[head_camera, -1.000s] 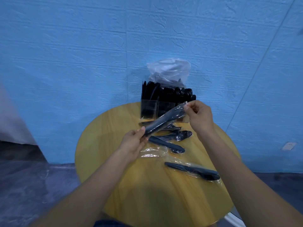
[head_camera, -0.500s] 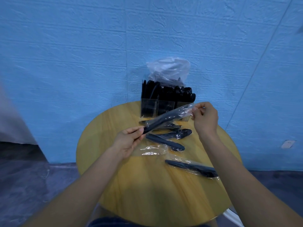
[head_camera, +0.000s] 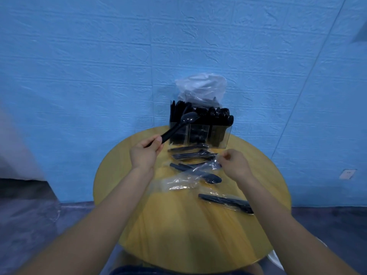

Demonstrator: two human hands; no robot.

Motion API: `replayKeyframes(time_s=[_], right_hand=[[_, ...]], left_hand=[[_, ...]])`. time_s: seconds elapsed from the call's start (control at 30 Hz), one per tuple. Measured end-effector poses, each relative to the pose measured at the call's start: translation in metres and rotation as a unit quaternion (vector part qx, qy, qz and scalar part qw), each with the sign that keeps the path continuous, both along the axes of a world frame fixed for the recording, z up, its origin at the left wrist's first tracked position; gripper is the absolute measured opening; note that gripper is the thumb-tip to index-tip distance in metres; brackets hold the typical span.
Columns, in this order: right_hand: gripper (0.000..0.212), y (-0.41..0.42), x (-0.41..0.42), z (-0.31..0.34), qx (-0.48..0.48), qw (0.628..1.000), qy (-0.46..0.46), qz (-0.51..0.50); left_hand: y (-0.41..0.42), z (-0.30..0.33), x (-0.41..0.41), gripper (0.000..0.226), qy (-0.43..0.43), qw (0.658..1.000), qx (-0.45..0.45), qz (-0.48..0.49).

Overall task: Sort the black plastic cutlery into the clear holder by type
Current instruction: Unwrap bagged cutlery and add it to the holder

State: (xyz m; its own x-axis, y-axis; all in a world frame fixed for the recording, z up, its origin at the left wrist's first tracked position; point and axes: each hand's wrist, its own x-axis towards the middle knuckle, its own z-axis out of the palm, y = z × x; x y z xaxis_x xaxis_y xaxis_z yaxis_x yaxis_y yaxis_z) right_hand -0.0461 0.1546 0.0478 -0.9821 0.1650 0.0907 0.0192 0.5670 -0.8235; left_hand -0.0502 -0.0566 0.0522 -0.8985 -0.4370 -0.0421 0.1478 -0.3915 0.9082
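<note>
One black plastic spoon [head_camera: 178, 126] is pinched by its handle in the left hand [head_camera: 146, 153], bowl raised before the clear three-compartment holder [head_camera: 199, 135] on the round wooden tabletop [head_camera: 123, 175]. Risk: misfiling. The right hand [head_camera: 235, 163] pinches an empty clear wrapper [head_camera: 200, 171]; dragging it could scatter wrapped cutlery.

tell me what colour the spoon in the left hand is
Black, seen in the head view: the spoon held by the left hand.
</note>
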Motion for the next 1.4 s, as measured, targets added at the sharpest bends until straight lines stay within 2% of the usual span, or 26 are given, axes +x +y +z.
replayKeyframes(time_s=[0.07, 0.13, 0.2, 0.27, 0.3, 0.37, 0.4, 0.43, 0.5, 0.53, 0.57, 0.6, 0.7, 0.83, 0.93, 1.03, 1.1, 1.17, 1.27, 1.4], right_hand=[[0.031, -0.004, 0.001, 0.010, -0.014, 0.999, 0.048, 0.004], [0.040, -0.010, 0.001, 0.022, -0.076, 0.994, 0.069, 0.039], [0.030, -0.018, -0.002, 0.028, -0.197, 0.977, 0.047, 0.070], [0.014, -0.025, -0.008, 0.027, -0.331, 0.939, 0.042, 0.079], [0.009, -0.027, -0.013, 0.025, -0.365, 0.926, 0.049, 0.077], [0.007, -0.030, -0.020, 0.022, -0.365, 0.927, 0.056, 0.069], [0.008, -0.031, -0.023, 0.021, -0.353, 0.932, 0.056, 0.064], [0.010, -0.033, -0.025, 0.022, -0.344, 0.935, 0.054, 0.061], [0.010, -0.038, -0.032, 0.024, -0.341, 0.936, 0.050, 0.066], [0.011, -0.042, -0.035, 0.025, -0.342, 0.936, 0.050, 0.072], [0.012, -0.046, -0.038, 0.027, -0.343, 0.935, 0.051, 0.080], [0.012, -0.049, -0.041, 0.028, -0.345, 0.933, 0.051, 0.088], [0.012, -0.056, -0.050, 0.033, -0.365, 0.922, 0.043, 0.123], [0.024, -0.056, -0.066, 0.033, -0.384, 0.912, 0.040, 0.136], [0.022, -0.059, -0.082, 0.031, -0.348, 0.930, 0.060, 0.103], [0.014, -0.059, -0.106, 0.036, -0.365, 0.925, 0.096, 0.040], [0.015, -0.057, -0.122, 0.042, -0.354, 0.924, 0.144, 0.003], [0.024, -0.057, -0.136, 0.046, -0.303, 0.933, 0.194, -0.017], [0.036, -0.065, -0.153, 0.054, -0.200, 0.941, 0.273, -0.021], [0.035, -0.083, -0.172, 0.050, -0.039, 0.939, 0.340, -0.017]], left_hand=[[0.014, -0.002, 0.002, 0.016, -0.001, 1.000, 0.001, -0.015], [0.027, -0.003, 0.007, 0.011, -0.004, 0.999, -0.005, -0.038], [0.041, -0.007, 0.010, 0.011, -0.009, 0.997, 0.001, -0.075], [0.050, -0.010, 0.012, 0.011, -0.026, 0.992, 0.002, -0.126], [0.051, -0.012, 0.012, 0.013, -0.033, 0.988, -0.006, -0.151], [0.050, -0.014, 0.011, 0.019, -0.029, 0.979, -0.074, -0.187], [0.047, -0.015, 0.010, 0.021, -0.010, 0.967, -0.177, -0.185], [0.044, -0.015, 0.007, 0.023, 0.018, 0.931, -0.327, -0.160], [0.038, -0.016, 0.000, 0.030, 0.071, 0.793, -0.598, -0.093], [0.038, -0.016, -0.003, 0.032, 0.087, 0.737, -0.667, -0.070], [0.039, -0.016, -0.007, 0.032, 0.096, 0.707, -0.697, -0.061], [0.040, -0.015, -0.010, 0.027, 0.098, 0.704, -0.701, -0.062], [0.036, -0.012, -0.021, 0.014, 0.109, 0.753, -0.646, -0.063], [0.026, -0.009, -0.034, 0.026, 0.137, 0.807, -0.564, -0.104], [0.023, -0.011, -0.047, 0.025, 0.099, 0.858, -0.492, -0.114], [0.014, -0.017, -0.062, 0.024, 0.049, 0.919, -0.381, -0.089], [0.002, -0.022, -0.071, 0.026, 0.036, 0.928, -0.362, -0.076], [-0.007, -0.028, -0.078, 0.028, 0.038, 0.926, -0.370, -0.063], [-0.016, -0.033, -0.087, 0.029, 0.049, 0.927, -0.368, -0.057], [-0.019, -0.036, -0.097, 0.028, 0.057, 0.923, -0.375, -0.068]])
